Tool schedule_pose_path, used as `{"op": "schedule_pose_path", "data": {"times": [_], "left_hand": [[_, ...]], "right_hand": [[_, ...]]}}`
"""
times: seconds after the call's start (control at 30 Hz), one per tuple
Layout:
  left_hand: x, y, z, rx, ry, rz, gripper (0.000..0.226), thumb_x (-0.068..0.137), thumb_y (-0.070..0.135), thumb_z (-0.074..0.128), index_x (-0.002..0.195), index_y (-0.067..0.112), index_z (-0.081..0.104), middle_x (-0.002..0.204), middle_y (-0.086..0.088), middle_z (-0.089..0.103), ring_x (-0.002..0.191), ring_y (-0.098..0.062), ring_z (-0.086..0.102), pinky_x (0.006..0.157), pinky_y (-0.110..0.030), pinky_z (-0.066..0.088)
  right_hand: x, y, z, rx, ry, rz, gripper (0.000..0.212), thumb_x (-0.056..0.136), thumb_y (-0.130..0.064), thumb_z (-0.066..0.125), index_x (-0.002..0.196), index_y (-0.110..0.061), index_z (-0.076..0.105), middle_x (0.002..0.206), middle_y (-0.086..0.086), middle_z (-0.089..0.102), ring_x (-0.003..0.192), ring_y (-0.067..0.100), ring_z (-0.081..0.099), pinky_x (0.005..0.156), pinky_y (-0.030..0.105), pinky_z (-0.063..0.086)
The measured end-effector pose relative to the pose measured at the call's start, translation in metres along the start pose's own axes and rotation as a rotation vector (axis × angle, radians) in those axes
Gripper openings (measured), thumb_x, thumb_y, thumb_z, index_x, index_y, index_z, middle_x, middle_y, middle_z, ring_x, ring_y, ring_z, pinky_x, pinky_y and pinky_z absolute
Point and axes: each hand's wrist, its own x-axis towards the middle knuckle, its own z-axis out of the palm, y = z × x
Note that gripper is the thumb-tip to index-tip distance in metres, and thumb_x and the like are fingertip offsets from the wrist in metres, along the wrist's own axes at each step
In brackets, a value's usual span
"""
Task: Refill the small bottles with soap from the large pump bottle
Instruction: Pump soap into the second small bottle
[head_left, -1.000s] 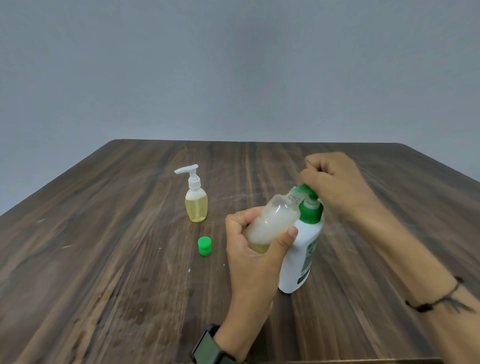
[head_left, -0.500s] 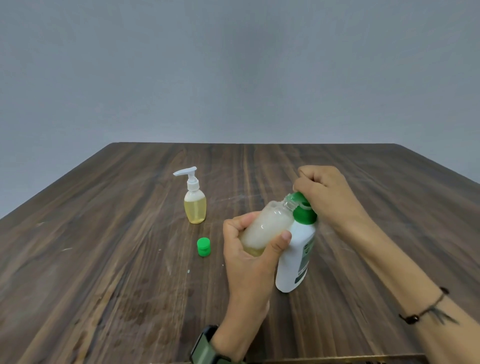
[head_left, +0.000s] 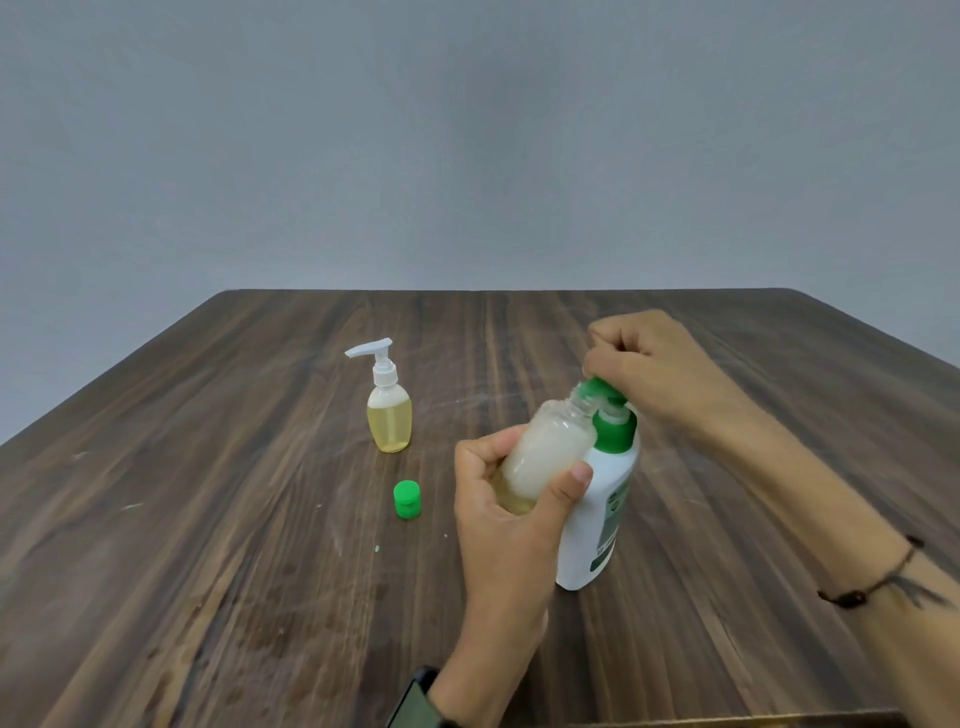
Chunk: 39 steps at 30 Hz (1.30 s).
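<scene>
My left hand grips a small clear bottle, tilted so that its open neck sits under the green pump nozzle. The bottle holds cloudy white soap with yellowish liquid at its base. The large white pump bottle stands upright just right of it, with a green collar and pump head. My right hand rests as a fist on top of that pump head. A small green cap lies on the table to the left. Farther back stands a second small bottle with a white pump and yellow liquid.
Everything sits on a dark wooden table against a plain grey wall. A watch is on my left wrist and a thin dark bracelet on my right wrist.
The pump head went down under my right hand half a second ago and has come back up. The small bottle stays at the nozzle.
</scene>
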Motion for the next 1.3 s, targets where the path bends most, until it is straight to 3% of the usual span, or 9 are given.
{"op": "schedule_pose_path", "data": {"times": [0.13,0.23,0.37,0.67,0.83,0.97,1.07,1.2,1.3], "left_hand": [[0.002,0.001,-0.001,0.109,0.018,0.020,0.039,0.048,0.027,0.080,0.079,0.038,0.058,0.085,0.020,0.067,0.079,-0.001,0.065,0.071,-0.034,0.055],[0.002,0.005,-0.002,0.181,0.011,0.055,0.038,0.053,0.022,0.081,0.077,0.041,0.058,0.084,0.024,0.067,0.077,0.003,0.064,0.068,-0.025,0.054],[0.004,0.010,-0.004,0.268,0.009,0.098,0.042,0.062,0.004,0.082,0.082,0.031,0.057,0.084,0.025,0.067,0.075,0.004,0.064,0.065,-0.018,0.052],[0.003,0.023,-0.004,0.313,-0.015,0.107,0.039,0.064,0.010,0.081,0.082,0.033,0.055,0.085,0.028,0.065,0.077,0.005,0.062,0.063,-0.013,0.050],[0.004,0.032,-0.012,0.411,-0.033,0.163,0.040,0.063,0.014,0.081,0.085,0.034,0.054,0.086,0.037,0.059,0.079,0.009,0.058,0.059,-0.007,0.046],[0.004,0.041,-0.013,0.495,-0.045,0.230,0.037,0.062,0.024,0.081,0.084,0.037,0.054,0.096,0.035,0.056,0.087,0.005,0.056,0.068,-0.013,0.049],[0.005,0.043,-0.016,0.534,-0.047,0.252,0.038,0.062,0.026,0.083,0.086,0.037,0.056,0.100,0.028,0.056,0.086,0.002,0.057,0.069,-0.020,0.052],[0.003,0.042,-0.015,0.510,-0.045,0.233,0.037,0.062,0.024,0.082,0.086,0.036,0.056,0.095,0.029,0.057,0.084,0.001,0.058,0.069,-0.025,0.054],[0.005,0.041,-0.016,0.490,-0.038,0.224,0.039,0.059,0.029,0.083,0.086,0.037,0.057,0.094,0.028,0.059,0.083,0.001,0.059,0.069,-0.026,0.055]], "right_hand": [[-0.003,0.001,0.004,-0.024,0.045,-0.016,0.039,0.075,-0.003,0.053,0.048,-0.016,0.027,0.046,-0.003,0.029,0.044,0.007,0.028,0.043,0.016,0.025],[0.001,-0.004,-0.003,-0.073,-0.002,-0.029,0.039,0.074,-0.002,0.053,0.047,-0.015,0.028,0.043,-0.006,0.028,0.040,0.007,0.029,0.041,0.011,0.029],[0.000,-0.002,-0.002,-0.084,0.002,-0.022,0.042,0.075,-0.003,0.052,0.047,-0.017,0.025,0.042,-0.008,0.026,0.039,0.007,0.028,0.041,0.013,0.028],[0.002,-0.004,-0.004,-0.088,0.031,0.016,0.040,0.073,-0.004,0.052,0.046,-0.016,0.026,0.037,-0.005,0.027,0.039,0.008,0.028,0.039,0.014,0.025],[-0.002,-0.004,-0.001,-0.146,-0.025,0.039,0.036,0.076,-0.007,0.049,0.047,-0.014,0.028,0.046,-0.001,0.029,0.043,0.009,0.025,0.040,0.016,0.022],[0.004,-0.010,-0.005,-0.189,-0.063,0.042,0.034,0.074,-0.006,0.050,0.048,-0.012,0.030,0.047,0.001,0.030,0.047,0.010,0.026,0.042,0.017,0.024],[0.001,-0.009,-0.002,-0.200,-0.069,0.070,0.036,0.076,-0.007,0.049,0.048,-0.014,0.027,0.048,0.000,0.030,0.050,0.014,0.028,0.049,0.028,0.025],[0.004,-0.010,-0.005,-0.236,-0.074,0.050,0.038,0.074,-0.008,0.051,0.046,-0.016,0.026,0.045,-0.003,0.029,0.045,0.010,0.026,0.043,0.020,0.023],[0.000,-0.007,-0.001,-0.207,-0.044,0.061,0.037,0.076,-0.007,0.050,0.047,-0.014,0.027,0.046,-0.001,0.029,0.047,0.010,0.025,0.044,0.021,0.022]]}}
